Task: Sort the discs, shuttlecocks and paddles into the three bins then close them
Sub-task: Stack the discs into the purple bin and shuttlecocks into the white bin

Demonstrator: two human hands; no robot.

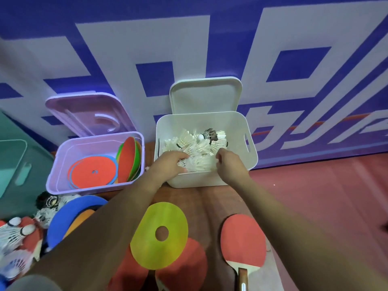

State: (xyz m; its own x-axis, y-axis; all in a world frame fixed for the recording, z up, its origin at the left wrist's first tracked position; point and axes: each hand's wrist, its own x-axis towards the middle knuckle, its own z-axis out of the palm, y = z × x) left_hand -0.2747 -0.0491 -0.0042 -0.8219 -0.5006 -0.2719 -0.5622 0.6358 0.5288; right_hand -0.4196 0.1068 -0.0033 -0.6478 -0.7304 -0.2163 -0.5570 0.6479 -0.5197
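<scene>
Both my hands reach into the white bin (249,131), which holds a heap of white shuttlecocks (201,143). My left hand (170,163) and my right hand (227,160) press on a bunch of shuttlecocks at the bin's near side; fingers curl around them. The lilac bin (54,175) to the left holds orange, blue and green discs (93,171). On the floor near me lie a yellow disc (159,232), a blue disc (69,215), a red paddle (242,242), another red paddle (184,267) under the yellow disc, and loose shuttlecocks (14,234) at far left.
A teal bin (19,164) stands at the far left. The white lid (205,95) and the lilac lid (88,114) lean against the blue-and-white wall behind their bins. Red floor stretches to the right.
</scene>
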